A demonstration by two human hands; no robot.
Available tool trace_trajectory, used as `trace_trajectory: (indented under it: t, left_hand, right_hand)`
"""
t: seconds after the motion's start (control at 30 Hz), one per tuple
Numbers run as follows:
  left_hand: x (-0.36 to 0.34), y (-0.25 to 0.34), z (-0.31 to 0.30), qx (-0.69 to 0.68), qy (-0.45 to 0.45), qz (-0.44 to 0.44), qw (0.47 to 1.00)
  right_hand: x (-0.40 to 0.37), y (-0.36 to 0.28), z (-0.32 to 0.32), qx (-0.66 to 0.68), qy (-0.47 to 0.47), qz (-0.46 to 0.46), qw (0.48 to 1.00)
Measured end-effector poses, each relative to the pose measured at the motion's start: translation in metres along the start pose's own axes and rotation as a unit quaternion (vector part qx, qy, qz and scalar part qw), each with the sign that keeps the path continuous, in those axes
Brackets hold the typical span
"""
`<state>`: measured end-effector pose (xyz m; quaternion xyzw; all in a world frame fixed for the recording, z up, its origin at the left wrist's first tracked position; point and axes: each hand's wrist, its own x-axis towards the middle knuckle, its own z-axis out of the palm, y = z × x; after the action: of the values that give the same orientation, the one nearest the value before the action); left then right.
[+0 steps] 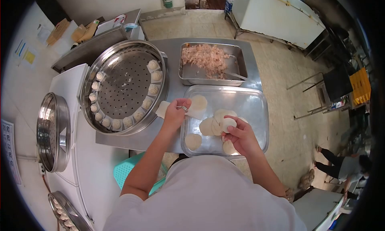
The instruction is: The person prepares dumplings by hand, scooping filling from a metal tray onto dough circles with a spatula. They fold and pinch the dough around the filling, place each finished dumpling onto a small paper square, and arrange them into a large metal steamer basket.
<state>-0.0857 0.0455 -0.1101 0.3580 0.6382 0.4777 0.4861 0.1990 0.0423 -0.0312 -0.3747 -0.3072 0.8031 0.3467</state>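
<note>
My right hand point(242, 136) pinches a round dough wrapper point(228, 125) between thumb and fingers, above a metal tray point(256, 110). Below it several flat dough wrappers point(208, 126) overlap on the tray, and a single one lies near its left front corner. My left hand point(177, 112) is closed with curled fingers at the tray's left edge. Pale square paper point(161, 109) shows on its left side, and a dough round point(198, 103) lies just to its right. Whatever its fingers hold is hidden.
A perforated steamer tray point(124, 86) at left carries several pleated buns along its rim. Behind the metal tray stands a deep pan point(188, 76) of minced filling point(204, 58) with a utensil. A teal stool point(126, 171) is below. Another person point(347, 167) is far right.
</note>
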Motion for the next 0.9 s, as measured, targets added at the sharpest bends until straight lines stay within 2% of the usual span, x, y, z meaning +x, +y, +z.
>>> trace_trajectory:
  t: [0.03,0.1,0.2,0.3,0.4,0.5,0.6,0.8,0.9]
  left_hand:
    - [0.004,-0.002,-0.002,0.1,0.024,0.013,0.995]
    - [0.011,0.001,-0.002,0.295,0.071,0.042,0.952]
    - [0.019,0.014,0.006,0.436,-0.032,-0.007,0.9]
    - [0.026,0.0,0.024,0.552,-0.039,0.08,0.829]
    - [0.041,-0.026,0.026,0.58,-0.033,0.137,0.802]
    - [0.053,-0.021,0.026,0.578,-0.103,0.038,0.809]
    - [0.055,-0.01,0.021,0.538,-0.119,-0.016,0.834]
    - [0.054,-0.017,0.013,0.477,-0.057,-0.005,0.877]
    - [0.051,-0.022,0.009,0.468,-0.025,0.033,0.883]
  right_hand:
    - [-0.002,0.002,-0.005,-0.006,0.007,-0.002,1.0]
    - [-0.007,0.004,-0.012,-0.007,0.019,0.003,1.0]
    - [-0.013,0.009,-0.017,0.002,0.036,0.018,0.999]
    - [-0.016,0.019,-0.02,0.005,0.057,0.022,0.998]
    - [-0.02,0.024,-0.021,0.007,0.067,0.028,0.997]
    - [-0.024,0.025,-0.022,0.009,0.078,0.03,0.996]
    - [-0.026,0.026,-0.026,0.007,0.082,0.025,0.996]
    - [-0.024,0.023,-0.03,-0.003,0.083,0.026,0.996]
    - [-0.021,0.022,-0.028,-0.009,0.083,0.03,0.996]
